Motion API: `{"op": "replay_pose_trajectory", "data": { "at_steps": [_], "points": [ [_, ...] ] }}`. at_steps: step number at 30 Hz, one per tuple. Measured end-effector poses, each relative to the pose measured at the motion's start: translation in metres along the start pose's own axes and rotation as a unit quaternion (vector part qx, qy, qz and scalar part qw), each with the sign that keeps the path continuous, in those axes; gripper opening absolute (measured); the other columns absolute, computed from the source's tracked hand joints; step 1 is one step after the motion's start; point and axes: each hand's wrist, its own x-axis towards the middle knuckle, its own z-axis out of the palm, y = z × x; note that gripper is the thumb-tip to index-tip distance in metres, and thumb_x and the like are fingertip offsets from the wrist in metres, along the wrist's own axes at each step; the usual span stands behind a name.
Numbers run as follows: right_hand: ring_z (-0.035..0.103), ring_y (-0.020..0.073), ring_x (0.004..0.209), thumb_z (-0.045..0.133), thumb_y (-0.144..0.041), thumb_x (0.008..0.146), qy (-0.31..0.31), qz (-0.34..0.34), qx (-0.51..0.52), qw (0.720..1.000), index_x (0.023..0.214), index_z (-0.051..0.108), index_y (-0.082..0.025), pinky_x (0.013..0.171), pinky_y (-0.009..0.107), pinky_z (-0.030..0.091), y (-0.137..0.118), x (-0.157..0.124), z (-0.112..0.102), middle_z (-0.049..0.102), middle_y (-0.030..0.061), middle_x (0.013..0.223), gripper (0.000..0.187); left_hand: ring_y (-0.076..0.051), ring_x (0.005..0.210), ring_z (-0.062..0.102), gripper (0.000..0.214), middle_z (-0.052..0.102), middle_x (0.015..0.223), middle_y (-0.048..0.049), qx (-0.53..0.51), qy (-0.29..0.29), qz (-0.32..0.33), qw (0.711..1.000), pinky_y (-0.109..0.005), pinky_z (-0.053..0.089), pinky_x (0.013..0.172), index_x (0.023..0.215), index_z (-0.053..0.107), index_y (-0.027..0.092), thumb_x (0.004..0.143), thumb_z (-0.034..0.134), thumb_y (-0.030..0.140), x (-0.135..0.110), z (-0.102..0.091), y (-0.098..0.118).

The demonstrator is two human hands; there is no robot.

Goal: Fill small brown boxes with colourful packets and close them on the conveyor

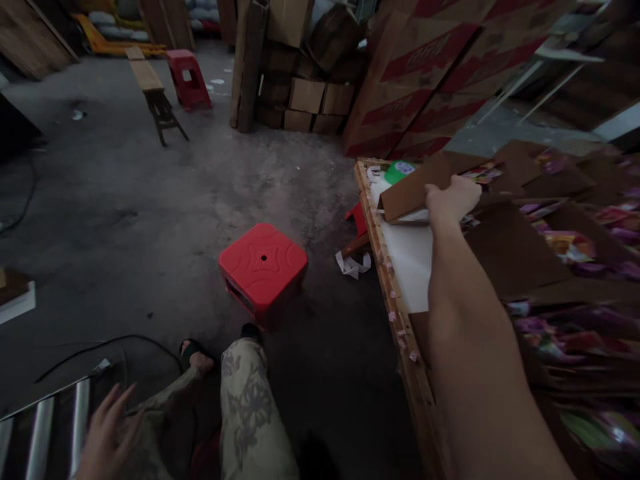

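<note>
My right hand [454,197] reaches across the wooden-edged table [407,257] and is closed on the upper edge of an open cardboard box [415,193]. Its fingertips are partly hidden behind the cardboard. Beside this box, more open cartons hold colourful packets [570,247]. A green tape roll [399,172] lies at the table's far corner, just beyond the box. At the lower left my left hand [111,433] hangs in the air with its fingers apart and nothing in it, near the metal rollers [80,417].
A red plastic stool [263,263] stands on the floor by my feet. Tall stacked cartons [415,73] rise behind the table. Farther off are a wooden bench [147,77], another red stool [186,70] and a yellow pallet jack [93,37]. A black cable [135,337] crosses the floor.
</note>
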Motion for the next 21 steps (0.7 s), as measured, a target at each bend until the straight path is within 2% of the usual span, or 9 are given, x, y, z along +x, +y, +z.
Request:
{"op": "replay_pose_trajectory", "data": {
  "at_steps": [3,6,8,10,12,14,16,18,21],
  "points": [
    [0.058,0.0292,0.102,0.068,-0.033,0.087,0.014,-0.056,0.021,0.998,0.114,0.069,-0.003,0.082,0.04,0.037,-0.015,-0.027,-0.041,0.066,0.0278,0.108,0.041,-0.035,0.129,0.054,0.047,0.062,0.135,0.0033,-0.134,-0.053,-0.037,0.989,-0.053,0.047,0.107,0.106,0.072,0.046,0.059,0.069,0.052,0.004,0.033,0.027],
    [0.054,0.024,0.089,0.067,-0.039,0.088,0.014,-0.152,0.028,0.988,0.099,0.072,-0.005,0.075,0.036,0.032,-0.03,-0.074,-0.09,0.068,0.0214,0.098,0.036,-0.033,0.127,0.055,0.057,0.065,0.129,-0.0076,-0.237,-0.179,-0.058,0.953,-0.051,0.042,0.112,0.112,0.07,0.029,0.065,0.067,0.061,0.025,0.067,0.096],
    [0.048,0.0196,0.079,0.069,-0.041,0.085,0.021,-0.237,0.043,0.97,0.081,0.069,-0.008,0.069,0.033,0.028,-0.039,-0.119,-0.12,0.065,0.0145,0.083,0.033,-0.031,0.129,0.053,0.068,0.058,0.138,-0.011,-0.334,-0.269,-0.087,0.899,-0.048,0.045,0.108,0.124,0.063,0.024,0.072,0.063,0.067,0.042,0.077,0.151],
    [0.042,0.0168,0.07,0.071,-0.042,0.083,0.054,-0.347,0.103,0.931,0.064,0.059,-0.014,0.064,0.031,0.025,-0.047,-0.175,-0.147,0.056,0.0068,0.067,0.036,-0.03,0.131,0.051,0.071,0.051,0.145,-0.0143,-0.434,-0.315,-0.133,0.833,-0.043,0.046,0.106,0.128,0.059,0.02,0.078,0.057,0.072,0.056,0.074,0.195],
    [0.04,0.0163,0.066,0.07,-0.043,0.084,0.093,-0.473,0.207,0.852,0.058,0.051,-0.018,0.06,0.03,0.027,-0.055,-0.236,-0.172,0.047,0.0019,0.058,0.041,-0.03,0.13,0.052,0.077,0.05,0.145,-0.0183,-0.513,-0.342,-0.18,0.766,-0.042,0.044,0.107,0.128,0.057,0.016,0.084,0.042,0.077,0.067,0.061,0.217],
    [0.043,0.0165,0.064,0.067,-0.04,0.088,0.094,-0.578,0.317,0.746,0.064,0.051,-0.019,0.057,0.029,0.031,-0.064,-0.299,-0.191,0.047,0.0004,0.058,0.035,-0.031,0.125,0.055,0.085,0.054,0.138,-0.0215,-0.565,-0.373,-0.219,0.702,-0.046,0.042,0.108,0.125,0.059,0.011,0.085,0.03,0.081,0.073,0.041,0.211],
    [0.047,0.016,0.064,0.065,-0.035,0.09,0.036,-0.644,0.407,0.647,0.074,0.055,-0.02,0.056,0.029,0.036,-0.074,-0.36,-0.204,0.052,0.0004,0.063,0.024,-0.031,0.122,0.057,0.084,0.061,0.127,-0.0209,-0.604,-0.358,-0.26,0.663,-0.047,0.042,0.107,0.119,0.062,0.01,0.088,0.024,0.078,0.07,0.017,0.176],
    [0.05,0.0155,0.064,0.063,-0.031,0.091,-0.062,-0.685,0.479,0.545,0.081,0.058,-0.021,0.058,0.028,0.04,-0.085,-0.417,-0.207,0.055,0.0005,0.066,0.015,-0.029,0.117,0.06,0.078,0.067,0.112,-0.0176,-0.629,-0.273,-0.306,0.66,-0.042,0.044,0.105,0.111,0.066,0.011,0.091,0.022,0.073,0.051,-0.009,0.121],
    [0.049,0.015,0.065,0.06,-0.025,0.093,-0.198,-0.728,0.534,0.383,0.084,0.061,-0.021,0.059,0.026,0.042,-0.111,-0.497,-0.2,0.054,0.0005,0.066,0.009,-0.028,0.11,0.063,0.077,0.068,0.092,-0.014,-0.633,-0.13,-0.357,0.675,-0.038,0.049,0.099,0.099,0.067,0.016,0.09,0.016,0.073,-0.003,-0.044,0.028]
  ]
}}
